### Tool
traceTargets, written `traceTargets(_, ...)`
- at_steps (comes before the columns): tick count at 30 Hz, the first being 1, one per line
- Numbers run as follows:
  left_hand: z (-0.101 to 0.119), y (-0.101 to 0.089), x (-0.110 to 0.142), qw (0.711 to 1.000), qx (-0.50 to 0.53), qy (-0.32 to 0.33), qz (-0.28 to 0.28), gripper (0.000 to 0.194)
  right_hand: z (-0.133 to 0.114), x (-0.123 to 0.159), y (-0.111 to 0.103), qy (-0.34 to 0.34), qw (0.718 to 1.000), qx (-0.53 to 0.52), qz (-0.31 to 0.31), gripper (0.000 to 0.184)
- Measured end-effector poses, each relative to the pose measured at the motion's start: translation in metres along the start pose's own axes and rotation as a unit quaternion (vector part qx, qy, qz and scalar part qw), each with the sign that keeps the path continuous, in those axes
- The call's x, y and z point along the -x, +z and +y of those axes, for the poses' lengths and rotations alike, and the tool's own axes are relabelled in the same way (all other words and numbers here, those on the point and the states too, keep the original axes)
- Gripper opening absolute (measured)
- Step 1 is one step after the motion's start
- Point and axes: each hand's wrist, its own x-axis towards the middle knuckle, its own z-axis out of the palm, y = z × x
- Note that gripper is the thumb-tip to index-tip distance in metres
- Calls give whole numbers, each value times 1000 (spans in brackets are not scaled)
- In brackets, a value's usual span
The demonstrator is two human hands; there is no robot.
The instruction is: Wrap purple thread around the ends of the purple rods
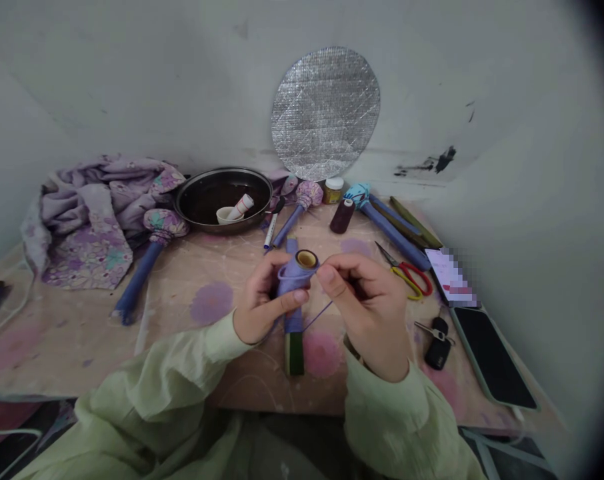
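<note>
My left hand [266, 299] is wrapped round a purple roll [291, 281] with a tan tube core, its open end tilted up towards the right. A loose purple strand [318, 316] runs near the roll, and the thumb and forefinger of my right hand [365, 300] pinch a strand close to the roll's rim. Beneath the roll lies a stick [295, 353], partly wrapped in purple, with a bare green near end. My left hand hides part of this stick.
Padded-head purple sticks [141, 277] lie left and back. Printed cloth [89, 227], a dark pan [222, 227], a marker [271, 230] and a thread cone [342, 217] stand around. Scissors [415, 279], keys [438, 343] and phones [492, 353] lie right; a silvery disc [326, 113] leans on the wall.
</note>
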Motion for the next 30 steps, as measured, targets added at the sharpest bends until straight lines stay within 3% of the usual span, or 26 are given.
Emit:
traceTargets(7, 22, 7, -7, 985, 87, -147, 9, 22, -2, -4, -3, 8, 1000, -14, 4, 10)
traceTargets(14, 20, 3, -11, 954, 164, -250, -6, 22, 16, -11, -5, 27, 999, -30, 10, 12)
traceTargets(19, 8, -1, -8, 942, 187, -279, 6, 22, 35, -12, -6, 83, 996, -26, -4, 15)
traceTargets(27, -8, -11, -4, 947, 190, -258, 17, 46, 59, -8, -5, 129, 991, -41, -16, 19)
traceTargets(30, -14, -14, 1, 951, 197, -239, 8, 39, 66, -5, -2, 144, 988, -47, -21, 20)
